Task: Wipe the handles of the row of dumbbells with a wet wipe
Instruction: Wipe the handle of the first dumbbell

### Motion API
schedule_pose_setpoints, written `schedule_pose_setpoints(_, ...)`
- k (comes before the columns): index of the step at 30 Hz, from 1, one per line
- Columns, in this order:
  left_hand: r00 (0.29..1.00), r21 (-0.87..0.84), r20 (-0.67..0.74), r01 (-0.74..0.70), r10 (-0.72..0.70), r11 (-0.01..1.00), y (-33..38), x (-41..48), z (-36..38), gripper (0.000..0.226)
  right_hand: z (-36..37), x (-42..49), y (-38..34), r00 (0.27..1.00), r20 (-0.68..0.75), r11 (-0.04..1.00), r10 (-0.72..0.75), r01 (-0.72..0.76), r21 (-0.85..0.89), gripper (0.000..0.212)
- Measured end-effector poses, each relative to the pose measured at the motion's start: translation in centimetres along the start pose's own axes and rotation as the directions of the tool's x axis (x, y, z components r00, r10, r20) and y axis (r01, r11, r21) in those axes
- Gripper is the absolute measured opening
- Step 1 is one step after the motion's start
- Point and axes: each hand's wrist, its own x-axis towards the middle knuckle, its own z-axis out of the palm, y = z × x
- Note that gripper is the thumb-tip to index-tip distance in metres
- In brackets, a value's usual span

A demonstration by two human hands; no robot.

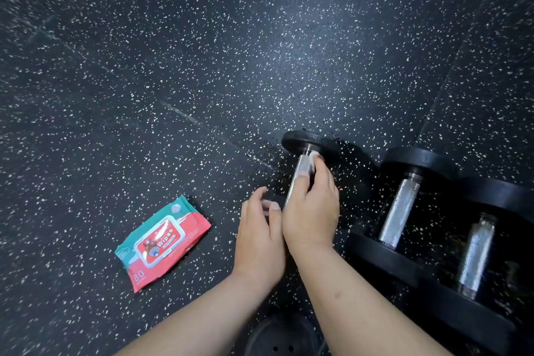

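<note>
Three black dumbbells with knurled silver handles lie in a row on the speckled rubber floor. My right hand (310, 205) is curled round the handle of the leftmost dumbbell (302, 166), pressing a white wet wipe (313, 160) against the bar near its far plate. My left hand (260, 237) sits just left of it with relaxed fingers next to the near end of that handle, holding nothing that I can see. The middle dumbbell (400, 208) and the right dumbbell (476, 254) lie untouched to the right.
A red and green pack of wipes (163, 243) lies flat on the floor to the left of my hands. A dark round plate (283, 335) shows at the bottom edge between my forearms. Speckled black floor (202, 52) stretches away ahead.
</note>
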Motion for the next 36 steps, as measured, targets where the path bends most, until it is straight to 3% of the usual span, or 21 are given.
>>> schedule_pose_setpoints(3, 1.0, 0.021, 0.002, -0.012, 0.012, 1.0, 0.3, -0.2, 0.3, 0.051, -0.9, 0.2, 0.1, 0.993, 0.066, 0.987, 0.103, -0.11, 0.119, 0.052)
schedule_pose_setpoints(5, 1.0, 0.019, 0.001, -0.014, 0.014, 1.0, 0.3, -0.3, 0.3, 0.055, -1.5, 0.5, -0.1, 0.973, 0.13, 0.929, 0.19, -0.221, 0.297, 0.042)
schedule_pose_setpoints(7, 1.0, 0.011, 0.006, -0.013, 0.013, 1.0, 0.3, -0.3, 0.3, 0.056, -2.2, 1.1, 0.0, 0.931, 0.235, 0.792, 0.278, -0.361, 0.493, 0.036)
schedule_pose_setpoints(10, 1.0, 0.012, 0.011, -0.016, 0.016, 1.0, 0.2, -0.2, 0.2, 0.057, -2.8, 2.6, 0.5, 0.833, 0.43, 0.502, 0.35, -0.554, 0.664, 0.035)
schedule_pose_setpoints(12, 1.0, 0.021, 0.012, -0.021, 0.021, 1.0, 0.2, -0.1, 0.3, 0.055, -3.1, 3.4, 0.8, 0.767, 0.54, 0.363, 0.346, -0.64, 0.677, 0.037)
schedule_pose_setpoints(15, 1.0, 0.026, 0.012, -0.021, 0.021, 0.999, 0.2, -0.2, 0.3, 0.052, -3.1, 4.2, 1.3, 0.711, 0.608, 0.25, 0.353, -0.698, 0.672, 0.035)
schedule_pose_setpoints(20, 1.0, 0.024, 0.013, -0.019, 0.019, 1.0, 0.4, -0.3, 0.3, 0.056, -2.9, 4.2, 1.4, 0.746, 0.536, 0.291, 0.396, -0.655, 0.697, 0.039)
schedule_pose_setpoints(26, 1.0, 0.027, 0.016, -0.016, 0.016, 1.0, 0.2, -0.2, 0.2, 0.053, -2.2, 4.7, 1.2, 0.696, 0.622, 0.297, 0.358, -0.717, 0.631, 0.04)
schedule_pose_setpoints(31, 1.0, 0.025, 0.02, -0.022, 0.021, 0.999, 0.2, -0.3, 0.2, 0.055, -2.5, 4.8, 1.4, 0.703, 0.581, 0.267, 0.411, -0.702, 0.66, 0.029)
schedule_pose_setpoints(36, 1.0, 0.002, 0.018, -0.017, 0.017, 1.0, 0.0, -0.1, 0.3, 0.053, -2.3, 5.0, 0.5, 0.686, 0.612, 0.286, 0.392, -0.724, 0.628, 0.041)
